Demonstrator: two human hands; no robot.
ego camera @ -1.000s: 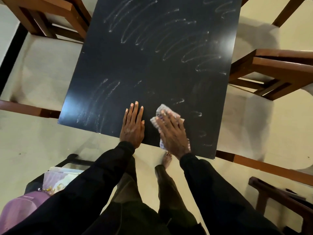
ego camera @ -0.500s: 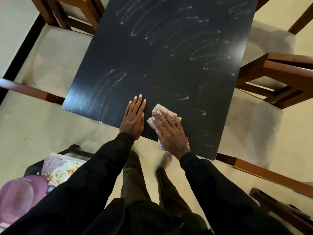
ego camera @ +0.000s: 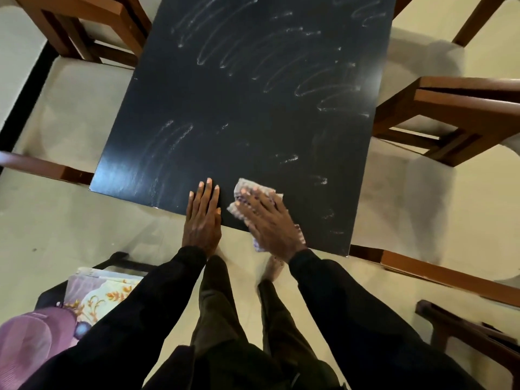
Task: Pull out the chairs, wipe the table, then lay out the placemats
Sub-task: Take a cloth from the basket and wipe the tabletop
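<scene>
A black square table fills the middle of the view, marked with pale wet wipe streaks. My right hand lies flat on a checked cloth at the table's near edge, pressing it down. My left hand rests flat beside it, fingers together, palm on the table edge. Wooden chairs stand pulled back from the table: one at the far left, one at the right. A stack of floral placemats lies on a low dark stand at my lower left.
A purple rounded object sits at the bottom left next to the placemats. Another dark wooden chair is at the lower right. A wooden rail runs near the table's right corner. My legs and a bare foot stand on the cream floor.
My right hand with the cloth has slid slightly along the near edge of the table. The left hand stays planted. The view has shifted a little.
</scene>
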